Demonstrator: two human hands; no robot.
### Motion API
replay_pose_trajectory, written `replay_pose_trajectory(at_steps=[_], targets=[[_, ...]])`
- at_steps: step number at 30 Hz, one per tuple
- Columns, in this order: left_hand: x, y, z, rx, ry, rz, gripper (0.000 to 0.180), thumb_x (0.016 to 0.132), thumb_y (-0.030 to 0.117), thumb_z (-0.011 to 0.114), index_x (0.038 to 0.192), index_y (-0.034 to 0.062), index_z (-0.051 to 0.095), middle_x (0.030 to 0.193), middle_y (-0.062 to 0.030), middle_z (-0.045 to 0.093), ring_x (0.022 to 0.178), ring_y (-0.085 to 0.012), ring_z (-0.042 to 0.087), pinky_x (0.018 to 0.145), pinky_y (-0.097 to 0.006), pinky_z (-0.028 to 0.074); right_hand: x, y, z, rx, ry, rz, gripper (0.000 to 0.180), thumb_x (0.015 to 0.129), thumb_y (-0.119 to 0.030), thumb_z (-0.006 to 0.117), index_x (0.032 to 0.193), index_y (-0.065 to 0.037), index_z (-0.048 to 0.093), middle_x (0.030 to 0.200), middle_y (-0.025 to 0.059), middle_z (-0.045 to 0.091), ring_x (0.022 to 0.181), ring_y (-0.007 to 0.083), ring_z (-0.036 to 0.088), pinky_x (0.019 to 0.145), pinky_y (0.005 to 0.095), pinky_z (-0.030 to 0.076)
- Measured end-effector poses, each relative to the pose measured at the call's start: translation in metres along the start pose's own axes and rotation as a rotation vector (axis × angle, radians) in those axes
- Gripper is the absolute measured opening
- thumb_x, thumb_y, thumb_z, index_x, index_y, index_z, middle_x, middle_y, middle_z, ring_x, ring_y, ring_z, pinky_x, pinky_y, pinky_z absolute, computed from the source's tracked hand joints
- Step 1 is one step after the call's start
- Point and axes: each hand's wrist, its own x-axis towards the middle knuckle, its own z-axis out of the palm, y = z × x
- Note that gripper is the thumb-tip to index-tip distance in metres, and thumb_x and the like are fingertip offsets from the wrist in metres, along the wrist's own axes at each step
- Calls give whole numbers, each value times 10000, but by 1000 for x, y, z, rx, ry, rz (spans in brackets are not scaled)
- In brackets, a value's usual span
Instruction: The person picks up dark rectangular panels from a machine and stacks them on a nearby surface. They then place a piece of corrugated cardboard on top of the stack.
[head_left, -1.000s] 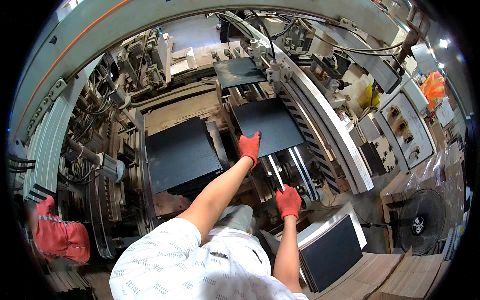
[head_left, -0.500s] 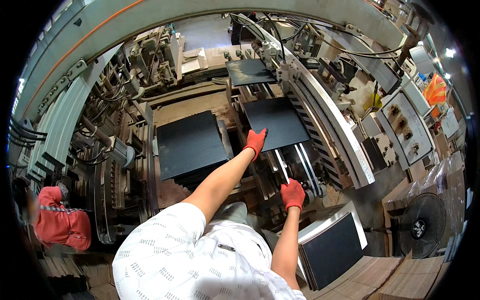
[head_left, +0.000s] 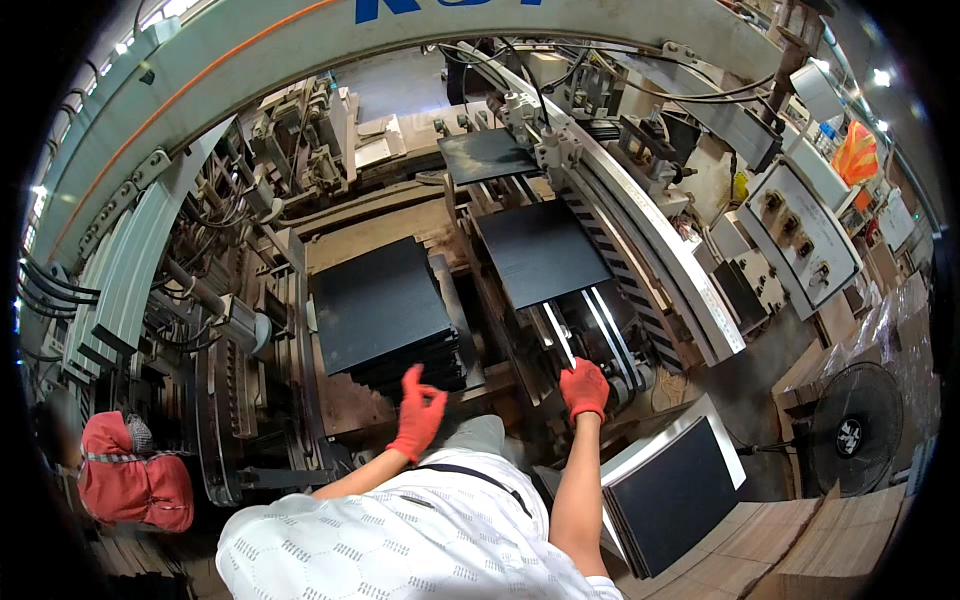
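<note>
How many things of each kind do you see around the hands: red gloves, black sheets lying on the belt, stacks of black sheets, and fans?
Red gloved hands: 2, the left hand and the right hand
Black sheets on the belt: 2, the near sheet and the far sheet
Stacks of black sheets: 2, the left stack and the right stack
Fans: 1, the floor fan
Total: 7

View: one head camera, worn above, aimed steeply down.
Range: hands [head_left: 500, 405] near, machine [head_left: 540, 250] beyond.

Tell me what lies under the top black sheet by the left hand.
Under the top sheet more black sheets show, edges fanned at the near side. Whatever the stack rests on is hidden.
</note>
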Motion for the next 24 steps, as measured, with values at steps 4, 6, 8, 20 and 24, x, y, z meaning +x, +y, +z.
replay_pose_trajectory(at_steps=[4,6,8,20,24], targets=[[-3,-20,-38,-11,478,67,842,912,25,698,1590,7,199,994,-41,549,865,-127,555,869,-293,478,1,1,-1,-36,3,2,241,873,-300,616,942,-101,734,967,160,738,951,406,686,807,518,543],[8,-34,-54,-105,641,24,864,936,48,702,1610,43,161,997,-41,548,852,-125,550,843,-291,480,1,1,-1,-36,-1,-7,240,874,-298,613,938,-101,734,968,164,737,952,405,687,807,518,542],[23,-37,-64,-262,760,-85,865,961,82,701,1625,99,147,995,-37,550,831,-121,547,786,-297,491,-2,-4,-4,-57,-10,-1,234,873,-296,610,923,-102,731,971,163,736,956,397,688,801,517,542],[75,-61,-77,-249,799,-154,876,942,74,728,1608,205,176,1194,-77,557,803,-152,523,592,-312,446,0,-1,2,-7,54,-60,294,834,-308,603,949,-70,731,960,201,729,939,431,689,787,529,542],[80,-5,-72,-455,767,-375,895,900,49,767,1576,204,203,1395,-107,470,848,-179,536,609,-328,463,1,5,-4,-43,4,-2,238,866,-285,606,936,-97,733,963,169,736,938,399,693,787,515,548]])
